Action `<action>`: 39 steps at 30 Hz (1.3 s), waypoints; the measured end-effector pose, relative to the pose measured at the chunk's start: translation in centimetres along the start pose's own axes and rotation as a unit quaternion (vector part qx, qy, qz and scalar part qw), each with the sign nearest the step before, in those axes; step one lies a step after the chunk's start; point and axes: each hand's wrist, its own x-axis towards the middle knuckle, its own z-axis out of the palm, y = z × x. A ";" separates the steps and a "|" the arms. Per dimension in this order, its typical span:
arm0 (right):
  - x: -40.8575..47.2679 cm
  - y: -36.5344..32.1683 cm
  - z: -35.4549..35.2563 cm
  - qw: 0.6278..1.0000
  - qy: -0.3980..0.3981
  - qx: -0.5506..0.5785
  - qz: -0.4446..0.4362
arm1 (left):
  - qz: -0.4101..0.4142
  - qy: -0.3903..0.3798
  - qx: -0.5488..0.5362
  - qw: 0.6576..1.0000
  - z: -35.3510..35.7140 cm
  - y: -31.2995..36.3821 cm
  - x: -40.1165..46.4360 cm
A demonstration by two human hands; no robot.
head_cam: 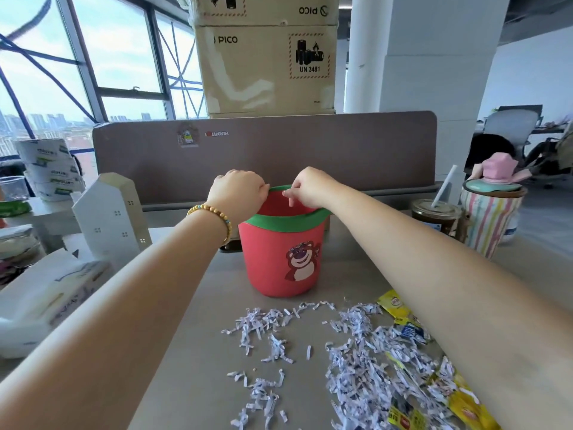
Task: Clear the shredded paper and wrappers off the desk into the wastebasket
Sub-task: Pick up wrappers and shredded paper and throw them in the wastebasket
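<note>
A red wastebasket [279, 259] with a green rim and a bear picture stands upright on the grey desk [198, 352]. My left hand [237, 189] grips the far left of its rim. My right hand [310, 187] pinches the far rim beside it, fingers dipping into the opening. Shredded paper [356, 367] lies scattered on the desk in front of the basket. Yellow wrappers [400, 311] lie among the shreds at the right, partly under my right forearm, and more yellow wrappers [465, 408] sit at the lower right.
A white house-shaped ornament [108, 212] and a tissue pack [46, 299] sit on the left. An iced drink with a straw [434, 212] and a striped pot [490, 218] stand at the right. A brown divider [341, 150] backs the desk.
</note>
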 end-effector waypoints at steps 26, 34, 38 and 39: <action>-29.5 12.9 6.7 0.971 0.234 -0.042 0.004 | 0.104 -0.103 -0.218 0.965 6.4 15.7 -26.9; -31.0 15.1 7.7 0.984 0.142 -0.084 0.073 | 0.143 -0.186 -0.139 0.962 7.2 17.1 -26.4; -30.8 15.2 7.1 0.977 0.177 0.008 0.114 | 0.141 -0.201 -0.143 0.959 7.3 17.3 -25.9; -30.9 15.3 6.8 0.970 0.200 0.037 0.130 | 0.137 -0.198 -0.146 0.959 7.3 17.2 -25.9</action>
